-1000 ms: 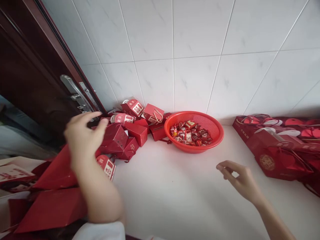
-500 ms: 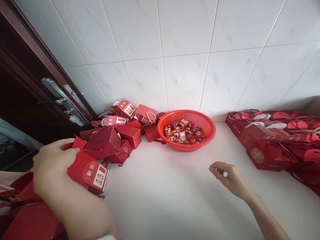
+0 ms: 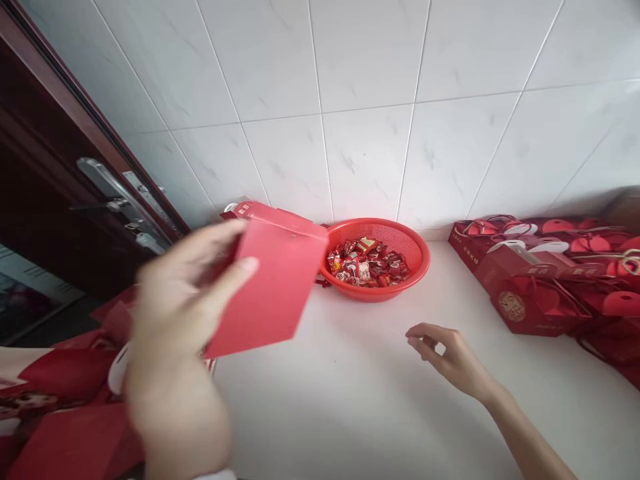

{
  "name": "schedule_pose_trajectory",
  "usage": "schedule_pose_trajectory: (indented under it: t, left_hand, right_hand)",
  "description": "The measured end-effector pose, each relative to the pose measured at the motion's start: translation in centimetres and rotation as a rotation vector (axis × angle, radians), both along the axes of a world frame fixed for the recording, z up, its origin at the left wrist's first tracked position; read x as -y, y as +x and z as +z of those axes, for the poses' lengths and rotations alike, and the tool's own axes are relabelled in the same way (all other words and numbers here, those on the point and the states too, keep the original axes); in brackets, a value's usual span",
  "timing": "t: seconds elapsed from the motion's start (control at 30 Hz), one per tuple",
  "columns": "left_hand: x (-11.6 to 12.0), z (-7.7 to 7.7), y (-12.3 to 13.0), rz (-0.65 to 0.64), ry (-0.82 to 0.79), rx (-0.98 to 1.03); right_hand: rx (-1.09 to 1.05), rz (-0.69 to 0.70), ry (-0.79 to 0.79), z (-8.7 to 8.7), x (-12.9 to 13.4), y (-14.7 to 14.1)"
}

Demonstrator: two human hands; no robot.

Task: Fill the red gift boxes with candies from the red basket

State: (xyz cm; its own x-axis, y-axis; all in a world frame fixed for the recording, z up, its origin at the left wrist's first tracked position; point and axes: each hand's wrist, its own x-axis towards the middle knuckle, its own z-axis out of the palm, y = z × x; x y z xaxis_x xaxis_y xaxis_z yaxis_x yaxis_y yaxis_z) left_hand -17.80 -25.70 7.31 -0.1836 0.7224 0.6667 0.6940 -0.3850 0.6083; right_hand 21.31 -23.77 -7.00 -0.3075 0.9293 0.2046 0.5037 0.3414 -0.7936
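My left hand (image 3: 183,303), blurred by motion, grips a red paper gift box (image 3: 273,290) by its near left side, thumb on the broad plain face. The box is tilted and lifted over the table, with its printed side mostly hidden. Lower right, my right hand (image 3: 440,353) hovers above the white tabletop, fingers curled in to the thumb with a small gap behind them; nothing shows in it. Between the two hands and farther back stands a red plastic basket (image 3: 379,297) with wrapped candies (image 3: 367,263) inside.
On the right are rows of red boxes (image 3: 535,300) with cord handles. More red boxes and packets (image 3: 70,440) lie at the lower left. A tiled wall (image 3: 370,147) closes off the back, and a dark door with a metal handle (image 3: 113,180) is at the left.
My left hand has lifted the red gift box from the pile and carried it rightward, turning its plain face into view. My right hand has shifted slightly left.
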Motion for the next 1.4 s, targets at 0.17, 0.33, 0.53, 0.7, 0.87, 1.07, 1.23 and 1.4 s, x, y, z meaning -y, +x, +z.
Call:
schedule_pose_trajectory:
  t: [0.17,0.33,0.53,0.7,0.87,1.07,1.23,1.4]
  left_hand:
    - [-3.9,-2.2,12.5,-0.287,0.033,-0.091]
    - [-1.6,-6.9,15.9,-0.403,0.256,-0.232]
    - [-1.2,-9.4,17.7,-0.681,0.059,-0.16]
    - [-2.5,-10.2,16.8,-0.708,0.131,-0.139]
    - [-4.4,-8.1,14.3,-0.478,0.217,-0.155]
    - [-5.7,-6.6,11.3,-0.704,0.027,-0.17]
    - [-5.6,-7.0,10.8,-0.763,-0.128,-0.127]
    - [-6.5,-6.8,11.3,-0.576,-0.496,0.147]
  right_hand:
    - [-0.178,0.048,0.044,0.5,0.7,-1.8]
    - [-0.255,0.068,0.232,1.5,1.3,-3.8]
    - [-0.26,0.04,0.279,1.4,0.9,-4.0]
    - [-0.216,-0.007,0.206,1.2,0.6,-3.8]
    - [-0.119,0.031,0.348,2.5,0.4,-3.8]
    - [-0.097,0.151,0.5,3.0,-1.5,-4.5]
    - [-0.152,0.118,0.296,2.9,-2.3,-5.3]
    - [-0.143,0.18,0.224,3.8,-2.3,-5.8]
